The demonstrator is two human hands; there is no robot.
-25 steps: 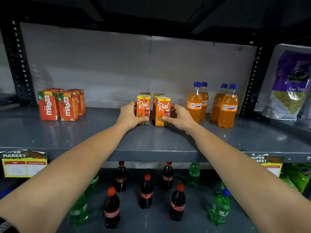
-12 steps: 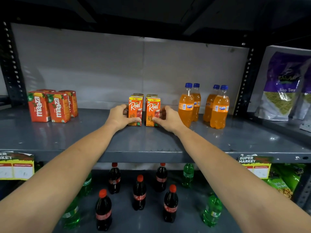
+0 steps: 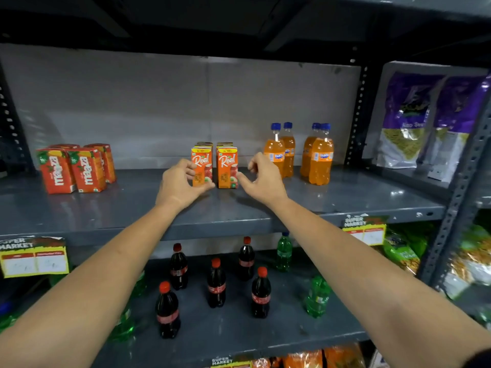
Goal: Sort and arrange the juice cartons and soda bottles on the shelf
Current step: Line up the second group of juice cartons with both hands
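Note:
Two rows of orange Real juice cartons stand side by side at mid-shelf, the left row and the right row a small gap apart. My left hand curls round the lower left of the left front carton, thumb across its base. To the right, my right hand hovers just off the right carton with its fingers apart, holding nothing. Red Maaza cartons stand in a group at the far left. Orange Fanta bottles with blue caps stand in two short rows at the right.
The grey metal shelf carries price tags on its front edge. On the shelf below stand dark cola bottles and green bottles. Purple snack bags fill the bay to the right, past a perforated upright.
The two Real carton rows were pushed closer together. My right hand has since come off the right carton and opened. My left hand stays on the left carton.

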